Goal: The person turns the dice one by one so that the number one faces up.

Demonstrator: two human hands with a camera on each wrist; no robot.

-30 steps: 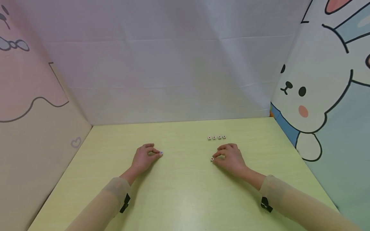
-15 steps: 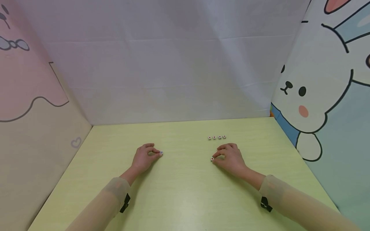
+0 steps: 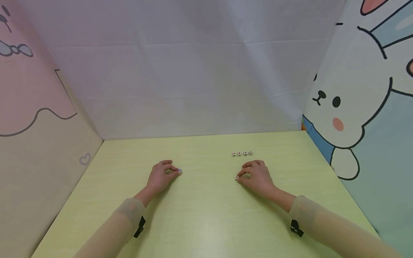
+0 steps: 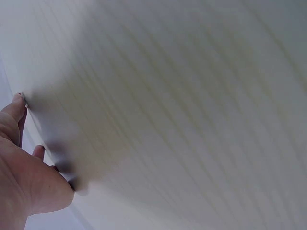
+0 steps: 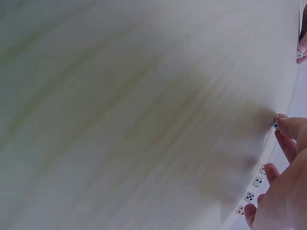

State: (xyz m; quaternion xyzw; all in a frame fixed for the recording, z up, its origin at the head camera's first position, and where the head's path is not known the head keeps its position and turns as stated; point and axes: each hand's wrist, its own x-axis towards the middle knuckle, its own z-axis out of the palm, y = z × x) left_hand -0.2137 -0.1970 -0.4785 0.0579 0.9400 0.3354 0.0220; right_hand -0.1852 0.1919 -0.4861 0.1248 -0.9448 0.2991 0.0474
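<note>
Between thumb and index finger, my left hand (image 3: 161, 176) pinches a small white die (image 3: 180, 171) at the left middle of the table. On the right, a second white die (image 3: 237, 177) with a red dot on top is pinched by my right hand (image 3: 258, 178), low at the tabletop. Beyond the right hand stands a short row of several white dice (image 3: 242, 153), set slightly apart. The right wrist view shows dark and red dots on the sides of the row's dice (image 5: 249, 196). In the left wrist view, the left hand's die (image 4: 24, 99) is mostly hidden by the fingers.
A pale yellow-green table (image 3: 206, 215) lies under both hands. A white cloth backdrop (image 3: 200, 79) rises along its far edge. Side panels stand left and right, the right panel (image 3: 355, 107) printed with a cartoon rabbit.
</note>
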